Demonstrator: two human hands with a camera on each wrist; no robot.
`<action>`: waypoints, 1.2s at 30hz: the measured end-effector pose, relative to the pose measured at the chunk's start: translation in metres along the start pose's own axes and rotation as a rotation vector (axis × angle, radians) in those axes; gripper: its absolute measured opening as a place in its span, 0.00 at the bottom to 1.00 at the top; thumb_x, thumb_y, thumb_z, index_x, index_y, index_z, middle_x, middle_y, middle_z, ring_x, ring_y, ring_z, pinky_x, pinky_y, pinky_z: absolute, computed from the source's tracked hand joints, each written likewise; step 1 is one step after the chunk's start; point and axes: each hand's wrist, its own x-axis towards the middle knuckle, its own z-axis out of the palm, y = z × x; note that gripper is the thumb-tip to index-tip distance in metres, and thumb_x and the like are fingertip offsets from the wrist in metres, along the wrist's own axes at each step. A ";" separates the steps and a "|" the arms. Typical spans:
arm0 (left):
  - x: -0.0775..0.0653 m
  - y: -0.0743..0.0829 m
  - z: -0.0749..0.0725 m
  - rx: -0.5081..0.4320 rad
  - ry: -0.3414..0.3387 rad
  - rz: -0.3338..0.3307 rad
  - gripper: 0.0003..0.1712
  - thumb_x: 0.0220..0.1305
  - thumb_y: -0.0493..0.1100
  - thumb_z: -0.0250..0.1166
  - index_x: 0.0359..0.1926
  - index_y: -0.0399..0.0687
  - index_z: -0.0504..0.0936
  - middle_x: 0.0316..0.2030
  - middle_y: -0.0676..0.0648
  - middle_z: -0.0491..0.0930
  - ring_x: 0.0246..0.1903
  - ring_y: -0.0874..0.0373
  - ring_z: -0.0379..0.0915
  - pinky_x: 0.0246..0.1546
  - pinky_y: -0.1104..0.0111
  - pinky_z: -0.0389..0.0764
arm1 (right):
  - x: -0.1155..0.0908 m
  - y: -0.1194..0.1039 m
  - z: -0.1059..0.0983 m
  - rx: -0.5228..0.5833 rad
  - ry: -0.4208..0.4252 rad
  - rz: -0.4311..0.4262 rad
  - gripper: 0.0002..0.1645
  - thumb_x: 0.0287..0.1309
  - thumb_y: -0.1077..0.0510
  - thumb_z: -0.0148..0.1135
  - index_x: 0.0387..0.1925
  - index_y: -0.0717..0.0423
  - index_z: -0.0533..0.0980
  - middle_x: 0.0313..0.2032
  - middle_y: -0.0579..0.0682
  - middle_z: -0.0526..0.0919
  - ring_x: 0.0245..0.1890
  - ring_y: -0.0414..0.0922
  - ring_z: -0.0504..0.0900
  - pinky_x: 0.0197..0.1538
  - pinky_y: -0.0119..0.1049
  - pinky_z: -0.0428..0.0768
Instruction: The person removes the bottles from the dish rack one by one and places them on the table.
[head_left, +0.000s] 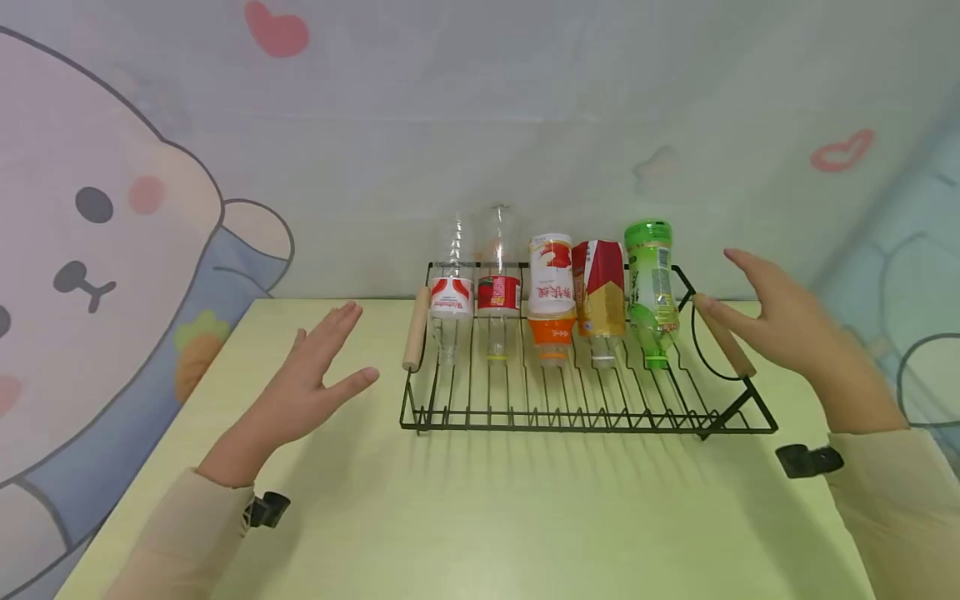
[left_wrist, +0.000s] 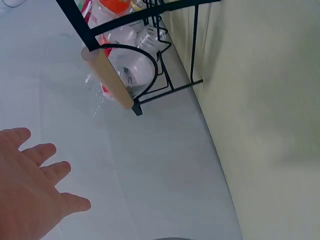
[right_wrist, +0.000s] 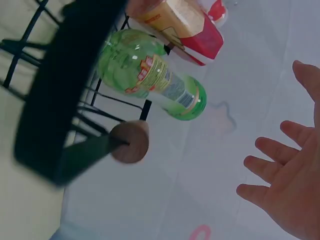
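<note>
A black wire rack [head_left: 585, 421] with wooden handles stands on the table, holding several bottles neck-down in a row. From the left come a clear bottle with a white and red label [head_left: 452, 297], a clear bottle with a red label [head_left: 498, 293], a white and orange bottle [head_left: 552, 283], a red and gold bottle [head_left: 602, 292] and a green bottle [head_left: 651, 283]. My left hand [head_left: 303, 387] hovers left of the rack, fingers extended, holding nothing. Beside the right wooden handle [head_left: 723, 335] is my right hand [head_left: 787, 321], its fingers spread and nothing in it.
The pale yellow-green table [head_left: 525, 517] runs back to a printed cloth [head_left: 420, 125] with a large cartoon bear [head_left: 97, 250] on the left. The left wooden handle [head_left: 417, 329] rises at the rack's side. Black straps with camera mounts sit at both wrists.
</note>
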 end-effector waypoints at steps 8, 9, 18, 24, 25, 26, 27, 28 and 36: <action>-0.001 0.004 0.031 -0.192 -0.050 -0.007 0.47 0.67 0.51 0.61 0.77 0.56 0.42 0.76 0.48 0.39 0.75 0.45 0.33 0.67 0.38 0.42 | 0.042 -0.015 0.009 0.128 -0.029 0.076 0.51 0.65 0.37 0.52 0.76 0.54 0.41 0.73 0.64 0.51 0.69 0.66 0.55 0.64 0.66 0.57; -0.002 0.004 0.035 -0.206 -0.057 -0.017 0.47 0.67 0.51 0.61 0.77 0.57 0.42 0.76 0.48 0.38 0.75 0.45 0.33 0.67 0.37 0.44 | 0.048 -0.015 0.011 0.145 -0.040 0.093 0.52 0.65 0.36 0.51 0.76 0.54 0.39 0.73 0.64 0.50 0.69 0.66 0.56 0.64 0.66 0.57; -0.006 0.002 0.057 -0.276 -0.074 -0.074 0.52 0.64 0.53 0.64 0.77 0.58 0.39 0.76 0.47 0.37 0.74 0.44 0.32 0.67 0.38 0.46 | 0.083 -0.008 0.031 0.224 -0.088 0.225 0.54 0.66 0.36 0.49 0.75 0.58 0.34 0.73 0.68 0.46 0.69 0.67 0.53 0.65 0.66 0.57; -0.007 -0.001 0.065 -0.301 -0.086 -0.088 0.53 0.64 0.53 0.64 0.77 0.55 0.39 0.76 0.46 0.37 0.74 0.44 0.32 0.68 0.39 0.46 | 0.089 0.002 0.047 0.277 -0.104 0.311 0.56 0.65 0.35 0.50 0.75 0.58 0.32 0.73 0.68 0.45 0.70 0.68 0.49 0.66 0.66 0.55; -0.008 -0.001 0.066 -0.304 -0.087 -0.090 0.53 0.64 0.53 0.64 0.77 0.55 0.39 0.76 0.46 0.37 0.74 0.44 0.33 0.68 0.39 0.46 | 0.089 0.003 0.049 0.283 -0.110 0.315 0.56 0.65 0.35 0.50 0.75 0.58 0.32 0.73 0.68 0.44 0.70 0.69 0.49 0.65 0.66 0.55; -0.008 -0.002 0.067 -0.308 -0.088 -0.092 0.53 0.63 0.53 0.65 0.77 0.54 0.39 0.76 0.45 0.37 0.74 0.44 0.33 0.68 0.39 0.46 | 0.089 0.004 0.051 0.286 -0.115 0.316 0.57 0.64 0.35 0.50 0.75 0.59 0.32 0.73 0.68 0.44 0.70 0.69 0.49 0.65 0.67 0.55; -0.008 -0.002 0.068 -0.312 -0.089 -0.093 0.53 0.63 0.53 0.65 0.77 0.54 0.39 0.76 0.45 0.38 0.74 0.44 0.33 0.67 0.39 0.46 | 0.089 0.005 0.052 0.287 -0.118 0.316 0.57 0.64 0.35 0.50 0.75 0.59 0.32 0.72 0.69 0.44 0.70 0.69 0.48 0.65 0.67 0.55; -0.008 -0.002 0.068 -0.316 -0.089 -0.093 0.53 0.63 0.53 0.65 0.77 0.54 0.39 0.76 0.45 0.38 0.74 0.44 0.33 0.67 0.39 0.47 | 0.089 0.006 0.053 0.290 -0.121 0.314 0.57 0.64 0.35 0.50 0.75 0.60 0.31 0.72 0.69 0.44 0.69 0.70 0.49 0.65 0.67 0.55; -0.007 -0.002 0.073 -0.342 -0.096 -0.092 0.54 0.62 0.53 0.66 0.77 0.55 0.39 0.76 0.45 0.39 0.74 0.43 0.34 0.67 0.38 0.47 | 0.094 0.011 0.056 0.348 -0.175 0.344 0.60 0.64 0.37 0.53 0.74 0.61 0.27 0.72 0.73 0.42 0.69 0.70 0.48 0.65 0.67 0.55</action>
